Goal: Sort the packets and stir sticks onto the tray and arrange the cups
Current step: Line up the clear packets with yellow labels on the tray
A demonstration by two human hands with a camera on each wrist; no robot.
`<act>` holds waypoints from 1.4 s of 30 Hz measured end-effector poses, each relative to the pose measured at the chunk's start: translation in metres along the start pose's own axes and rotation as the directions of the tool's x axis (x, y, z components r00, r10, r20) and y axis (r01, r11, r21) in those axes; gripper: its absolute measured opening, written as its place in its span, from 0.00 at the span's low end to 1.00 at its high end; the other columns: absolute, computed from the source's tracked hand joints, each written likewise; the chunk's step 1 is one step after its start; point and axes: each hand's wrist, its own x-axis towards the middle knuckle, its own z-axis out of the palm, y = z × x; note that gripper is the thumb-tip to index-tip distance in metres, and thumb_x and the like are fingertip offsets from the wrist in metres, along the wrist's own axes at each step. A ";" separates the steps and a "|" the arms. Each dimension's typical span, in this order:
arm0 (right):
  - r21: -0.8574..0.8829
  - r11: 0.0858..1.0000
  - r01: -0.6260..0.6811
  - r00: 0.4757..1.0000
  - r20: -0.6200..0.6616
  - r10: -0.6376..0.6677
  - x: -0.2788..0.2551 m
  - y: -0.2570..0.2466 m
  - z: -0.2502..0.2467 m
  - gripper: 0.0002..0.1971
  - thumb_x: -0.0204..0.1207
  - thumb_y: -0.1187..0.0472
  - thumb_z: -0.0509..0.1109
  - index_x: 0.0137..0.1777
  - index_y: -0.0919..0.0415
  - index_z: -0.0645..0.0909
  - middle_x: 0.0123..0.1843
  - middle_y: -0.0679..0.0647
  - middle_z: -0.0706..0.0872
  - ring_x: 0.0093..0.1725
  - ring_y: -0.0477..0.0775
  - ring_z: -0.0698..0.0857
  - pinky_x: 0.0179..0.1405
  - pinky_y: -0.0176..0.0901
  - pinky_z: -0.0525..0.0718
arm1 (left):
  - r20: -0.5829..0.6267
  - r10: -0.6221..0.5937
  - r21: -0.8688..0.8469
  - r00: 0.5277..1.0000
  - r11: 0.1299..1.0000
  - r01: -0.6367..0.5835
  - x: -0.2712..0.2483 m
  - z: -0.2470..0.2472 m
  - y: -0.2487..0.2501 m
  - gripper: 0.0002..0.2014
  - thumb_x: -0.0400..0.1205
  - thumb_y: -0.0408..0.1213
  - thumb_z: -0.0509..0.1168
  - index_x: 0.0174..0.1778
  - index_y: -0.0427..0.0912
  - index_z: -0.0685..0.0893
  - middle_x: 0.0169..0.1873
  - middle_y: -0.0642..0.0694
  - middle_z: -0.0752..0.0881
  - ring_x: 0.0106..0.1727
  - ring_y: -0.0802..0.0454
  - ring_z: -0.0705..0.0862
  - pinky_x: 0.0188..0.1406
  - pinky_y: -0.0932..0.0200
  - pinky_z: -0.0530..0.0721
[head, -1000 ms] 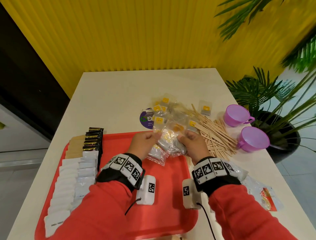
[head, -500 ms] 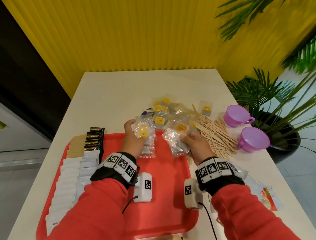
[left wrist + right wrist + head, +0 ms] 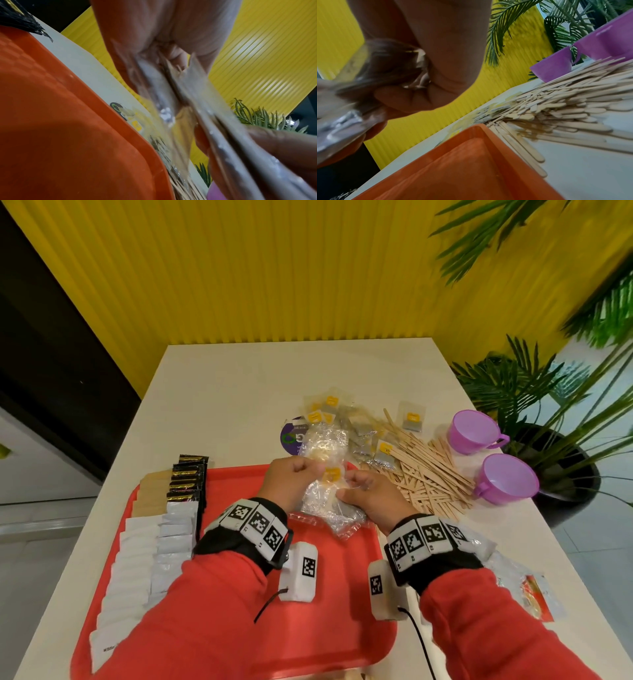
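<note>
I have a bundle of clear packets (image 3: pixel 325 491) pinched between both hands over the far edge of the tray (image 3: pixel 239 484): my left hand (image 3: pixel 291 484) curls round its left side and my right hand (image 3: pixel 370 496) nips the right side with thumb and fingertips. The bundle's long axis runs near to far, its near end resting on the tray floor just ahead of my wrists. Open red floor lies near and to the right of the rows of white sachets (image 3: pixel 144 549); I judge that is where the bundle goes, and the left hand is closer to it. Right of the tray the stir sticks (image 3: pixel 431 474) crowd the rim, with the cups (image 3: pixel 507 477) beyond, so I'd keep my right hand from sweeping outward.
</note>
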 end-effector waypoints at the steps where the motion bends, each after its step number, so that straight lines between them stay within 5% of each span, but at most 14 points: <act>1: -0.006 1.000 -0.006 1.000 -0.003 0.006 0.000 0.000 -0.001 0.16 0.73 0.74 0.70 0.60 0.65 0.81 0.44 0.46 0.83 0.40 0.40 0.83 0.38 0.24 0.82 | -0.021 -0.011 -0.005 1.000 1.000 0.011 0.000 -0.001 0.000 0.08 0.79 0.36 0.68 0.44 0.34 0.88 0.28 0.48 0.80 0.28 0.57 0.75 0.26 0.69 0.75; 3: -0.007 1.000 -0.014 1.000 -0.010 0.014 0.000 0.000 -0.002 0.14 0.72 0.75 0.70 0.56 0.61 0.81 0.41 0.46 0.83 0.35 0.37 0.84 0.36 0.25 0.82 | -0.073 -0.038 -0.038 0.997 0.999 0.035 0.001 -0.004 0.000 0.06 0.79 0.37 0.68 0.38 0.38 0.86 0.29 0.43 0.76 0.28 0.52 0.71 0.23 0.68 0.72; 7: -0.024 0.998 -0.050 0.997 -0.068 0.048 0.000 0.005 -0.010 0.12 0.72 0.75 0.71 0.46 0.56 0.81 0.38 0.48 0.82 0.32 0.42 0.83 0.37 0.33 0.82 | -0.208 -0.083 -0.159 0.975 0.986 0.050 0.010 -0.018 0.000 0.08 0.80 0.35 0.67 0.34 0.42 0.82 0.29 0.45 0.76 0.30 0.51 0.72 0.35 0.64 0.75; 11: 0.151 0.988 -0.032 0.989 -0.137 0.053 0.003 0.007 -0.017 0.11 0.73 0.77 0.67 0.36 0.61 0.80 0.30 0.51 0.85 0.26 0.45 0.84 0.31 0.39 0.84 | -0.258 -0.074 -0.083 0.963 0.995 0.054 0.016 -0.028 -0.005 0.06 0.80 0.34 0.65 0.36 0.40 0.79 0.26 0.44 0.69 0.26 0.53 0.67 0.22 0.66 0.67; 14: 0.213 0.977 -0.016 0.989 -0.137 0.046 0.007 0.003 -0.016 0.12 0.75 0.75 0.67 0.33 0.62 0.74 0.21 0.46 0.82 0.20 0.42 0.81 0.23 0.34 0.78 | -0.197 -0.077 -0.012 0.977 0.997 0.076 0.010 -0.023 -0.002 0.09 0.83 0.37 0.62 0.48 0.35 0.84 0.32 0.48 0.78 0.32 0.55 0.76 0.30 0.65 0.73; 17: 0.170 0.985 0.007 0.982 -0.189 0.026 0.011 0.003 -0.011 0.11 0.73 0.72 0.70 0.33 0.60 0.76 0.24 0.47 0.82 0.23 0.44 0.80 0.32 0.41 0.79 | -0.072 -0.101 -0.036 0.992 0.994 0.098 0.001 -0.008 0.000 0.14 0.83 0.40 0.62 0.58 0.35 0.83 0.42 0.46 0.81 0.43 0.52 0.78 0.32 0.66 0.74; 20: 0.166 0.986 0.006 0.974 -0.223 0.032 0.011 0.004 -0.008 0.12 0.75 0.71 0.69 0.32 0.60 0.76 0.22 0.47 0.81 0.21 0.44 0.78 0.34 0.43 0.77 | 0.038 -0.099 -0.079 0.994 0.992 0.102 -0.003 0.001 -0.003 0.11 0.82 0.46 0.64 0.43 0.40 0.82 0.23 0.52 0.75 0.24 0.57 0.73 0.28 0.63 0.68; 23: 0.198 0.980 0.015 0.966 -0.258 0.037 0.009 0.003 -0.008 0.15 0.75 0.71 0.67 0.29 0.58 0.72 0.20 0.51 0.75 0.20 0.48 0.73 0.30 0.43 0.73 | 0.076 -0.041 -0.097 0.996 0.994 0.048 -0.002 0.004 -0.006 0.11 0.80 0.41 0.67 0.37 0.38 0.79 0.31 0.44 0.75 0.37 0.51 0.72 0.40 0.58 0.72; 25: 0.207 0.978 0.004 0.957 -0.285 0.056 0.010 0.002 -0.008 0.16 0.75 0.71 0.67 0.29 0.57 0.72 0.25 0.54 0.74 0.25 0.51 0.72 0.30 0.44 0.71 | 0.052 -0.023 -0.098 0.998 0.995 0.028 0.000 0.003 -0.007 0.08 0.80 0.36 0.68 0.37 0.36 0.82 0.37 0.43 0.77 0.42 0.51 0.73 0.39 0.61 0.73; 28: 0.226 0.974 -0.011 0.945 -0.316 0.084 0.009 0.000 -0.012 0.13 0.75 0.70 0.68 0.30 0.57 0.77 0.30 0.56 0.79 0.31 0.54 0.76 0.34 0.45 0.74 | -0.032 -0.030 -0.114 0.999 0.993 0.026 0.004 0.000 -0.007 0.11 0.80 0.34 0.66 0.31 0.40 0.81 0.30 0.45 0.76 0.34 0.53 0.72 0.32 0.65 0.72; 31: 0.340 0.940 -0.018 0.949 -0.292 0.123 0.006 -0.004 -0.019 0.08 0.75 0.69 0.68 0.38 0.59 0.83 0.34 0.56 0.86 0.34 0.55 0.82 0.38 0.48 0.78 | -0.081 -0.049 -0.096 0.996 0.995 0.041 0.006 -0.005 -0.007 0.16 0.80 0.31 0.65 0.26 0.41 0.73 0.14 0.55 0.67 0.15 0.62 0.63 0.15 0.71 0.63; 35: 0.301 0.954 -0.005 0.941 -0.322 0.107 0.008 -0.003 -0.017 0.03 0.76 0.67 0.69 0.46 0.64 0.84 0.38 0.57 0.87 0.36 0.52 0.83 0.42 0.49 0.83 | -0.028 -0.069 -0.030 0.997 0.997 0.068 0.008 -0.002 -0.011 0.07 0.80 0.33 0.65 0.37 0.38 0.77 0.30 0.44 0.69 0.25 0.55 0.65 0.21 0.67 0.65; 39: 0.138 0.989 -0.051 0.919 -0.382 0.100 0.010 0.001 -0.006 0.08 0.75 0.65 0.70 0.34 0.60 0.80 0.30 0.56 0.82 0.29 0.51 0.78 0.32 0.43 0.78 | 0.109 -0.091 -0.107 0.990 0.989 0.102 0.004 0.007 -0.014 0.10 0.76 0.41 0.71 0.45 0.40 0.80 0.36 0.43 0.76 0.34 0.53 0.73 0.36 0.62 0.72; 42: 0.094 0.994 -0.054 0.912 -0.400 0.088 0.011 0.000 -0.001 0.11 0.75 0.61 0.71 0.31 0.57 0.76 0.30 0.56 0.81 0.32 0.56 0.80 0.36 0.50 0.80 | 0.128 -0.079 -0.068 0.989 0.994 0.088 0.002 0.007 -0.015 0.09 0.77 0.36 0.72 0.37 0.35 0.80 0.24 0.46 0.77 0.19 0.61 0.72 0.22 0.71 0.71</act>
